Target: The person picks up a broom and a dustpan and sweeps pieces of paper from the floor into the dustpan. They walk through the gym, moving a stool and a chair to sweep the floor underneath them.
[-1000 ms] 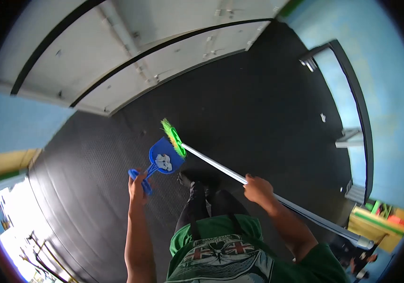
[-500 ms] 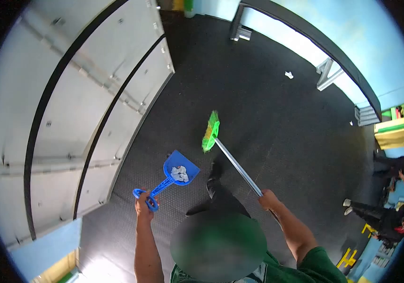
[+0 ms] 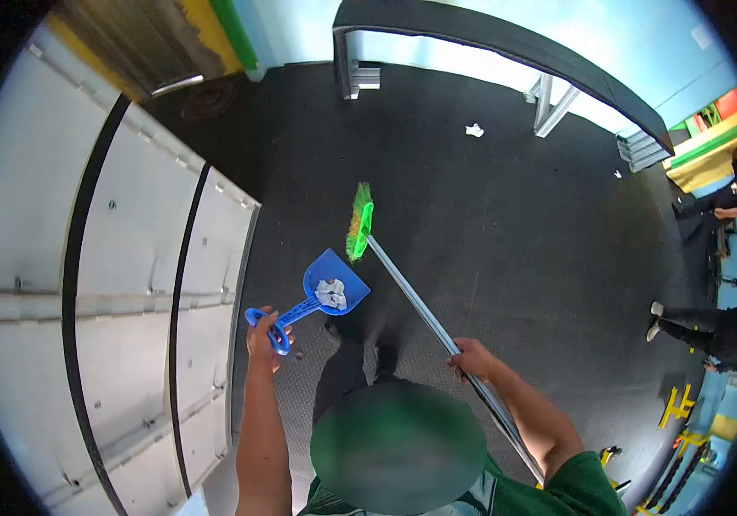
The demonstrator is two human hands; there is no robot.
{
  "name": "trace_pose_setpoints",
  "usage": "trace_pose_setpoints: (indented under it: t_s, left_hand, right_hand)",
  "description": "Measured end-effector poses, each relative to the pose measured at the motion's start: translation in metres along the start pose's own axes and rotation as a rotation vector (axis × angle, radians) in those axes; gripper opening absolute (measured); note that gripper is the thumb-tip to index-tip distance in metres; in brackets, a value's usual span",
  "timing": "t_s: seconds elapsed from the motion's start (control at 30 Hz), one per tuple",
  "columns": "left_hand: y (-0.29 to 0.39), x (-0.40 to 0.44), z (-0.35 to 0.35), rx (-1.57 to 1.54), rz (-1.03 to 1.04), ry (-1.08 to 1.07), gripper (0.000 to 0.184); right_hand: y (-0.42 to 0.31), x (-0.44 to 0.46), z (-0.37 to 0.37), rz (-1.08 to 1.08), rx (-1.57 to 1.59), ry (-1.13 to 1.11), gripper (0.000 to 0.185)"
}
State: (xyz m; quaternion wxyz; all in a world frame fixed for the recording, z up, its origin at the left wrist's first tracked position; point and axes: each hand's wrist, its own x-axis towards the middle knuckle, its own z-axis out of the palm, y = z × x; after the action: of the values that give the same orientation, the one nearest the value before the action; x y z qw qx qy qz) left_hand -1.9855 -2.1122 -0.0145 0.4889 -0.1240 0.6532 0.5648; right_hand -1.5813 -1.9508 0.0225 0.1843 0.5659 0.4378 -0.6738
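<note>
My left hand (image 3: 265, 337) is wrapped round the handle loop of a blue dustpan (image 3: 353, 288). Crumpled white paper (image 3: 330, 294) lies in the pan. My right hand (image 3: 474, 358) grips the grey metal stick of a broom (image 3: 414, 299), whose upper end passes back under my forearm. The broom's head (image 3: 360, 225), bright green with green and yellow bristles, is just beyond the dustpan's front edge, apart from it. Farther off, a white crumpled scrap (image 3: 474, 131) rests on the black floor.
White panels (image 3: 127, 249) with black strips stand along the left. A black-topped bench (image 3: 506, 47) on metal legs runs by the far wall. Two people in dark clothes (image 3: 712, 331) are at the right, near yellow stands (image 3: 676, 406). A smaller white scrap (image 3: 618, 174) lies far right.
I have stepped forward and my view has turned, so the bench and far scrap appear farther left. Both hands keep their holds, with the dustpan and broom moving along with me.
</note>
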Motion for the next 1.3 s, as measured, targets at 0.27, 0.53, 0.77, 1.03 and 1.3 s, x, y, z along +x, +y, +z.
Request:
trace_pose_setpoints:
  t_s: [0.27, 0.53, 0.77, 1.03, 1.3]
  left_hand:
    - [0.087, 0.1, 0.129, 0.052, -0.03, -0.107, 0.045]
    - [0.168, 0.173, 0.273, 0.251, -0.054, -0.275, 0.048]
    - [0.201, 0.24, 0.408, 0.35, -0.103, -0.377, 0.05]
    - [0.208, 0.315, 0.565, 0.474, -0.112, -0.457, 0.049]
    - [0.221, 0.372, 0.699, 0.6, -0.127, -0.458, 0.044]
  right_hand:
    - [-0.102, 0.037, -0.041, -0.006, -0.003, 0.254, 0.029]
    - [-0.161, 0.062, -0.093, 0.09, 0.199, 0.418, 0.027]
    - [-0.197, 0.092, -0.172, 0.167, 0.341, 0.489, 0.035]
    - [-0.214, 0.172, -0.324, 0.158, 0.124, 0.668, 0.041]
    - [-0.289, 0.229, -0.495, 0.26, -0.234, 0.857, 0.035]
